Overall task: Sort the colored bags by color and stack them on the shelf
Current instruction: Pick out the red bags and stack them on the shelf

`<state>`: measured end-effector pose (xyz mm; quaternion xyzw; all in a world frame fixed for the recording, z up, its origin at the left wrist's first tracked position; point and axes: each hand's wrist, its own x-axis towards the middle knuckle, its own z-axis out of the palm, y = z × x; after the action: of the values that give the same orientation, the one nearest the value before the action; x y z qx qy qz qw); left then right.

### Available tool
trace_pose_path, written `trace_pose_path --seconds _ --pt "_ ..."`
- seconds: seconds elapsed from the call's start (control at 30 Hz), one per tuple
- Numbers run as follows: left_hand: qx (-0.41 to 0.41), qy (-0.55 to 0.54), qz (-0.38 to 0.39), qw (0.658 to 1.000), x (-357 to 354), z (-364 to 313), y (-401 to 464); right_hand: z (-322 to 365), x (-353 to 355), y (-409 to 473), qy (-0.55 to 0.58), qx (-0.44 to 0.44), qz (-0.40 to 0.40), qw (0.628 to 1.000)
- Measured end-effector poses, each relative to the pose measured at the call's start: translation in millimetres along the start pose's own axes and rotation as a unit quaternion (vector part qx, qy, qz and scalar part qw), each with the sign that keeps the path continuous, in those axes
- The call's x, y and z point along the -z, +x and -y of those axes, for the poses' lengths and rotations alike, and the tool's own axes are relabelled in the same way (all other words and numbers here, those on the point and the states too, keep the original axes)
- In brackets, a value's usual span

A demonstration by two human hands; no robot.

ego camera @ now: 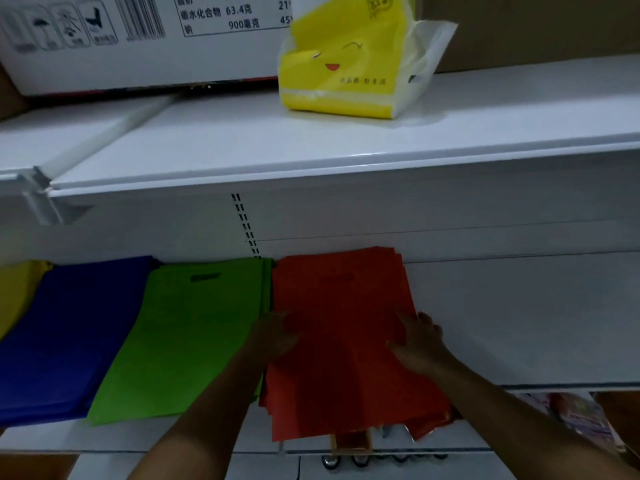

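Observation:
A stack of red bags (343, 344) lies on the lower white shelf (519, 323), its front edge hanging over the shelf lip. My left hand (273, 336) rests flat on the stack's left edge, and my right hand (420, 341) presses on its right edge with fingers spread. Left of the red stack lie a green stack (187, 337), a blue stack (69, 337) and, at the far left, a yellow stack (14, 292), side by side. Neither hand grips a bag.
The upper shelf (311, 147) carries a yellow tissue pack (349, 60) and a white printed carton (138, 39). Right of the red stack the lower shelf is bare. Below the shelf lip, packaged goods (581, 420) and bottle tops (360, 459) show.

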<state>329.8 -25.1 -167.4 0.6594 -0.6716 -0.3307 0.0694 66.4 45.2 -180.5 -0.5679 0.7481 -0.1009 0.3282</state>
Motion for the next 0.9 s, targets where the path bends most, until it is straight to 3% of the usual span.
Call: trace_pose_path --seconds 0.23,0.4,0.77,0.9 --pt "-0.020 -0.032 -0.003 0.999 -3 3 -7 -6 7 -7 0.061 -0.018 -0.026 0.998" --pt "-0.040 -0.023 -0.002 0.999 -8 8 -9 -7 4 -9 0.051 0.031 -0.029 0.998" --pt "-0.078 -0.051 -0.065 0.993 -39 -4 -18 -17 8 -13 -0.038 -0.046 -0.121 0.991" --pt "-0.101 -0.031 0.008 0.994 -26 -8 -27 -14 7 -9 -0.050 -0.034 -0.082 0.995"
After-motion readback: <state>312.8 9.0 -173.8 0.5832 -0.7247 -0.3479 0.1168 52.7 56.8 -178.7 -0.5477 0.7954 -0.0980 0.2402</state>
